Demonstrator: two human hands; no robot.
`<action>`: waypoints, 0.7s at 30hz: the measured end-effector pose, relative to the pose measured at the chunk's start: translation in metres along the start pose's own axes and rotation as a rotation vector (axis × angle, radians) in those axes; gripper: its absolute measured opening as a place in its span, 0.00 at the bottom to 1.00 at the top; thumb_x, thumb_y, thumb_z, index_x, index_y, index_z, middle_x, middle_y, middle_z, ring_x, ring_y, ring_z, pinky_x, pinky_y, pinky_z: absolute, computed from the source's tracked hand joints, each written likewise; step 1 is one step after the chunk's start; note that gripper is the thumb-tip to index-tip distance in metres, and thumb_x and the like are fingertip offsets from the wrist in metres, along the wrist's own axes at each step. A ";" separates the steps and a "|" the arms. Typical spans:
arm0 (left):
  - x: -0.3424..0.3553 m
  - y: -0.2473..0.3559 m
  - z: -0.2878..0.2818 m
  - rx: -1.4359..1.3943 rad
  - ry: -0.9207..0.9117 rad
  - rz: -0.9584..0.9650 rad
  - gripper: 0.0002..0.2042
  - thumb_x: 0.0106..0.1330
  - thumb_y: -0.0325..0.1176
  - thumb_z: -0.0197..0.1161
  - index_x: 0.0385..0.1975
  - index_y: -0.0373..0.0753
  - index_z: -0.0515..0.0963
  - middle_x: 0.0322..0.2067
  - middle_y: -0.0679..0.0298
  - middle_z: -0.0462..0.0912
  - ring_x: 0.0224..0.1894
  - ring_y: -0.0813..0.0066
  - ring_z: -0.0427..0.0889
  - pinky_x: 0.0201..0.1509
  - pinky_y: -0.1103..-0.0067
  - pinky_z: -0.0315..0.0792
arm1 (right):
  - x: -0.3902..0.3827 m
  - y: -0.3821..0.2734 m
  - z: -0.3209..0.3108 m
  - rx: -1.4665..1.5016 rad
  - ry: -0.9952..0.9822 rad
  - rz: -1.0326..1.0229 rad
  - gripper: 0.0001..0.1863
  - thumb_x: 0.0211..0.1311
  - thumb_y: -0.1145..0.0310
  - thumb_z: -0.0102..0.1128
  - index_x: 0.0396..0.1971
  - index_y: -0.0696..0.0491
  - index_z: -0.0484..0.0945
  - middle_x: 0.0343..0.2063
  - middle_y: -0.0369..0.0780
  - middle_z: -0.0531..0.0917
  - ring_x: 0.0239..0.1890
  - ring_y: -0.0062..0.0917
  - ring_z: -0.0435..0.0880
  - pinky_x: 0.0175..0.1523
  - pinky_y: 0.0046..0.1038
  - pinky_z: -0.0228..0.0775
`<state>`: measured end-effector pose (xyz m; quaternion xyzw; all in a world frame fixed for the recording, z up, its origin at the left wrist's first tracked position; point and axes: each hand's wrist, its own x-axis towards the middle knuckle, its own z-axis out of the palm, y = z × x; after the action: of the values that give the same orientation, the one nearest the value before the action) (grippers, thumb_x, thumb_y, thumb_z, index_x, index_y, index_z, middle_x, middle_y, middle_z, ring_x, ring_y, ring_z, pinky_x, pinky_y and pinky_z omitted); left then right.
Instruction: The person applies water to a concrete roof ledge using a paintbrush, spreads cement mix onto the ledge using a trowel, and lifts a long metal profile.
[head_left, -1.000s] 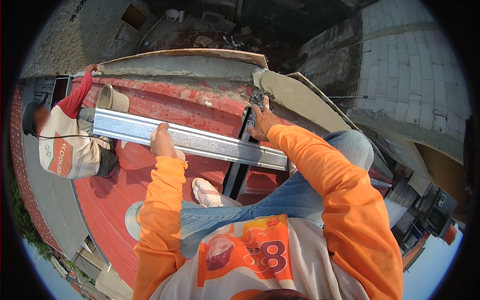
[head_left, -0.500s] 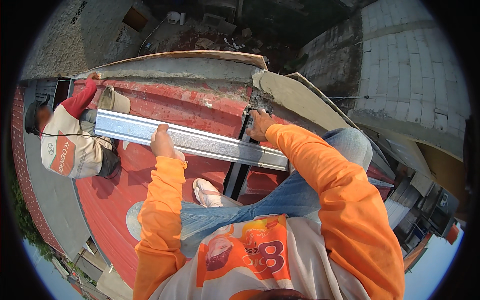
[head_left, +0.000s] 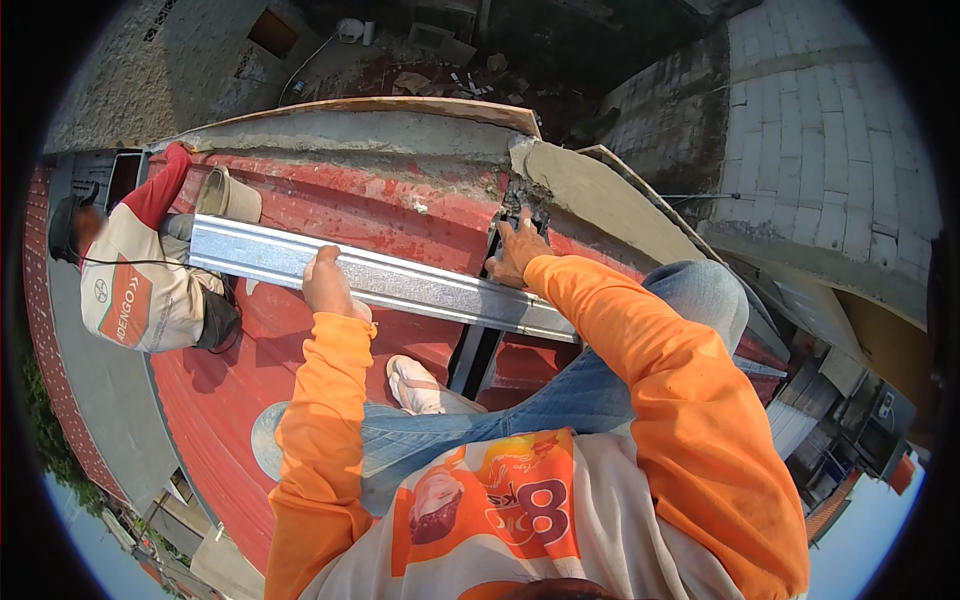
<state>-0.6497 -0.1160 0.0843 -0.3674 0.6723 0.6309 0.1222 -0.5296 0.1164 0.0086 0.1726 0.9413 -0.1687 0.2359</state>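
Observation:
My left hand (head_left: pixel 330 290) grips a long silver metal channel (head_left: pixel 243 245), which lies crosswise over the red corrugated roof (head_left: pixel 230 410). Beyond the channel, my right hand (head_left: pixel 515 250) rests with fingers apart at the top of a dark, narrow slot (head_left: pixel 465 360) in the roof, beside rough cement; what its fingertips touch is too small to make out. My sandalled foot (head_left: pixel 418 388) is below the channel, left of the slot.
A co-worker (head_left: pixel 150 290) in a red-sleeved shirt crouches at the left, reaching toward the wall edge, beside a bucket (head_left: pixel 230 195). A cement parapet (head_left: pixel 610 200) with board edging borders the roof, with a drop to a cluttered yard beyond.
My right hand has shifted slightly downward at the slot's top, its fingers changing position. My left hand stays on the channel. The co-worker's raised arm has moved a little.

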 end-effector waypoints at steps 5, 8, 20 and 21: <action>0.004 -0.002 0.001 -0.086 0.018 -0.037 0.13 0.57 0.33 0.56 0.36 0.28 0.74 0.34 0.57 0.78 0.31 0.64 0.79 0.39 0.70 0.74 | 0.008 -0.001 -0.016 0.187 -0.110 0.152 0.31 0.54 0.57 0.60 0.54 0.58 0.64 0.57 0.56 0.64 0.61 0.48 0.64 0.64 0.39 0.60; -0.004 0.004 0.003 -0.099 0.001 -0.060 0.14 0.56 0.32 0.56 0.37 0.27 0.73 0.34 0.58 0.74 0.34 0.66 0.75 0.41 0.72 0.72 | 0.011 -0.001 -0.017 0.167 -0.094 0.182 0.30 0.54 0.57 0.60 0.53 0.58 0.65 0.56 0.56 0.65 0.61 0.47 0.65 0.63 0.39 0.61; 0.001 -0.002 0.002 -0.070 0.054 0.003 0.13 0.58 0.33 0.55 0.33 0.26 0.76 0.34 0.56 0.79 0.32 0.65 0.79 0.39 0.72 0.73 | 0.016 -0.003 -0.016 0.114 -0.012 0.003 0.27 0.51 0.61 0.60 0.52 0.55 0.67 0.56 0.52 0.67 0.57 0.46 0.69 0.59 0.41 0.64; -0.001 -0.001 0.003 -0.031 0.059 0.026 0.13 0.58 0.33 0.54 0.33 0.26 0.76 0.34 0.56 0.79 0.32 0.65 0.79 0.39 0.73 0.73 | 0.019 -0.004 -0.020 0.228 -0.148 0.058 0.26 0.50 0.62 0.60 0.49 0.54 0.68 0.53 0.51 0.70 0.55 0.45 0.71 0.58 0.40 0.66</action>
<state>-0.6492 -0.1131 0.0837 -0.3789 0.6705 0.6317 0.0886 -0.5545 0.1256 0.0164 0.2125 0.8907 -0.2801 0.2883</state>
